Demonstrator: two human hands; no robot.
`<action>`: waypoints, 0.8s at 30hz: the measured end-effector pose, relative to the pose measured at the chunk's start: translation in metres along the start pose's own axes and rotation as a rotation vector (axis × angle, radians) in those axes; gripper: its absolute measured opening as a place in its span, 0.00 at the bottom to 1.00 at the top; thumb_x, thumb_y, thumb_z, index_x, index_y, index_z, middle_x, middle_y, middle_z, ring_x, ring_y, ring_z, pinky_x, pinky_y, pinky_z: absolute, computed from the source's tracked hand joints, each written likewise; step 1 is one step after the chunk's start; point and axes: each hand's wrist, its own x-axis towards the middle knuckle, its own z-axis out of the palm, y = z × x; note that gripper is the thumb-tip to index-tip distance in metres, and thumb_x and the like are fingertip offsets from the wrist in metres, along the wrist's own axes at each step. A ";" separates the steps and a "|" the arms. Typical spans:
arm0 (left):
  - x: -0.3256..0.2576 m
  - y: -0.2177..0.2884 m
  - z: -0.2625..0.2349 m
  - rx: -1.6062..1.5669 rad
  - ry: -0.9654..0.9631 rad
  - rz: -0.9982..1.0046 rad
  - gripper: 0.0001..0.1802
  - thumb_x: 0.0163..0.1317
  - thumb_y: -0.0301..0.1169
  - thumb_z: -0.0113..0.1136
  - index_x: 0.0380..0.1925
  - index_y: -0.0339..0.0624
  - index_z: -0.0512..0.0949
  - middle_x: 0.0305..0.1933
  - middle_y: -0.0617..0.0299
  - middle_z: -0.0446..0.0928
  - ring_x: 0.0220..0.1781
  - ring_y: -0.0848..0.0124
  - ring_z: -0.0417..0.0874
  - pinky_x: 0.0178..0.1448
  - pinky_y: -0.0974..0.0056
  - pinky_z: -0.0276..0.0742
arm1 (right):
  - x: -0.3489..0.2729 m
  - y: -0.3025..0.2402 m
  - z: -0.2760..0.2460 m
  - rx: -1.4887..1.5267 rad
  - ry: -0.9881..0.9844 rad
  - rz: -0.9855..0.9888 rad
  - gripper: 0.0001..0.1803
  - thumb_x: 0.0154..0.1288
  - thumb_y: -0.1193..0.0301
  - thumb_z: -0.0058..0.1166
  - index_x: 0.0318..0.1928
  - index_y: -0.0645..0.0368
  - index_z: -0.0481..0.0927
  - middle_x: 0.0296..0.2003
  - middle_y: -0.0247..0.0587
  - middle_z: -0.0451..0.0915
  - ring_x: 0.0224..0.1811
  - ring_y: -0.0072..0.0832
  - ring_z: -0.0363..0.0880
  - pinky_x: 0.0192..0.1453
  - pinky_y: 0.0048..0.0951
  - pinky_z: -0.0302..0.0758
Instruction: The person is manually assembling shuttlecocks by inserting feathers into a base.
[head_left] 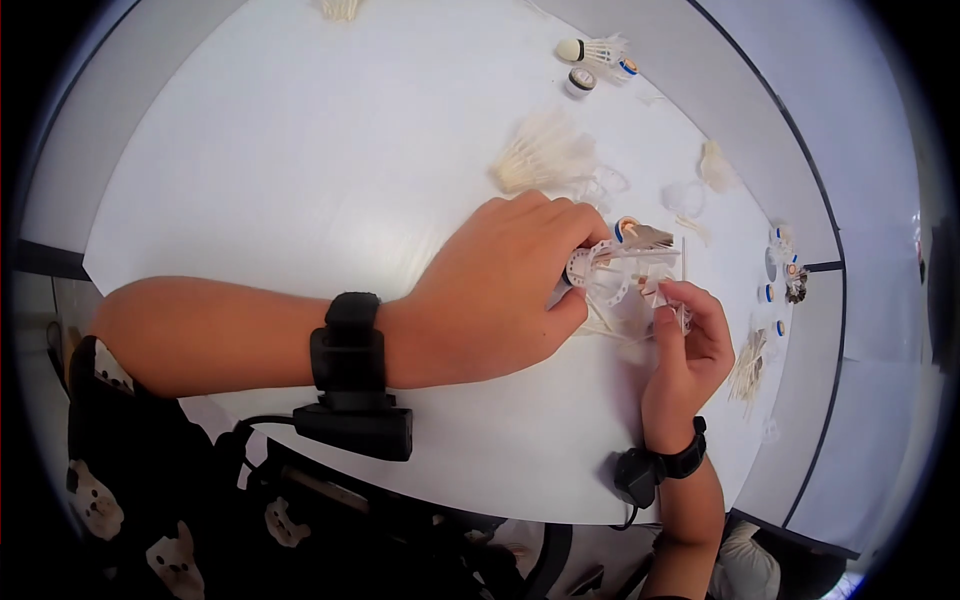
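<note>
My left hand (pixel 500 270) reaches across from the left, thumb and fingers closed around a white shuttlecock frame (pixel 606 286) with scalloped, hole-edged rims. Its base end is mostly hidden under my fingers. My right hand (pixel 700 345), at the right, pinches a small white piece (pixel 654 294) beside the frame between thumb and fingertips; its exact kind is too small to tell. A thin pale shaft (pixel 684 258) stands up near those fingertips. Just beyond lies a round cap with an orange and blue rim (pixel 627 228).
Behind my left hand lies a pile of cream feathers (pixel 545 155). A whole shuttlecock (pixel 590 50) rests at the far side near a round base (pixel 580 82). Several loose bases and a bundle of pale feather shafts (pixel 748 370) lie along the right, by a low grey wall (pixel 815 200).
</note>
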 end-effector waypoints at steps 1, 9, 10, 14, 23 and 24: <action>0.000 0.000 0.001 0.006 0.020 0.010 0.19 0.56 0.24 0.63 0.49 0.40 0.76 0.44 0.57 0.78 0.46 0.58 0.76 0.55 0.56 0.70 | 0.000 0.000 -0.001 -0.006 -0.012 -0.004 0.10 0.68 0.85 0.57 0.49 0.70 0.83 0.47 0.43 0.85 0.51 0.27 0.80 0.61 0.28 0.73; -0.004 -0.001 0.003 -0.014 0.049 0.045 0.19 0.55 0.23 0.63 0.49 0.40 0.76 0.41 0.56 0.77 0.45 0.57 0.77 0.55 0.56 0.70 | -0.005 0.000 -0.001 -0.062 -0.004 0.021 0.13 0.66 0.88 0.59 0.50 0.70 0.84 0.47 0.44 0.86 0.51 0.27 0.82 0.60 0.28 0.75; -0.004 -0.001 0.003 -0.012 0.057 0.058 0.19 0.55 0.23 0.63 0.49 0.40 0.76 0.41 0.56 0.77 0.45 0.57 0.77 0.55 0.56 0.70 | -0.006 0.000 -0.001 -0.061 -0.014 0.018 0.13 0.66 0.88 0.59 0.50 0.70 0.84 0.46 0.44 0.86 0.51 0.27 0.82 0.60 0.28 0.75; -0.006 -0.001 0.003 -0.005 0.062 0.066 0.19 0.55 0.24 0.64 0.49 0.41 0.77 0.41 0.56 0.77 0.45 0.57 0.78 0.53 0.56 0.70 | -0.006 0.001 -0.002 -0.054 -0.022 -0.024 0.12 0.65 0.88 0.60 0.48 0.70 0.84 0.46 0.45 0.86 0.50 0.28 0.82 0.60 0.28 0.75; -0.005 -0.004 0.005 0.014 0.090 0.095 0.20 0.54 0.23 0.65 0.49 0.41 0.77 0.40 0.56 0.77 0.45 0.56 0.78 0.52 0.56 0.71 | -0.006 0.002 0.000 -0.028 0.006 -0.061 0.12 0.62 0.90 0.61 0.46 0.69 0.84 0.44 0.45 0.85 0.48 0.28 0.82 0.58 0.28 0.75; -0.005 -0.004 0.005 0.010 0.090 0.095 0.20 0.54 0.23 0.65 0.49 0.42 0.77 0.40 0.56 0.77 0.44 0.56 0.78 0.52 0.56 0.71 | -0.006 0.002 0.000 -0.032 0.022 -0.056 0.11 0.62 0.90 0.61 0.45 0.69 0.84 0.44 0.45 0.85 0.47 0.28 0.82 0.57 0.27 0.75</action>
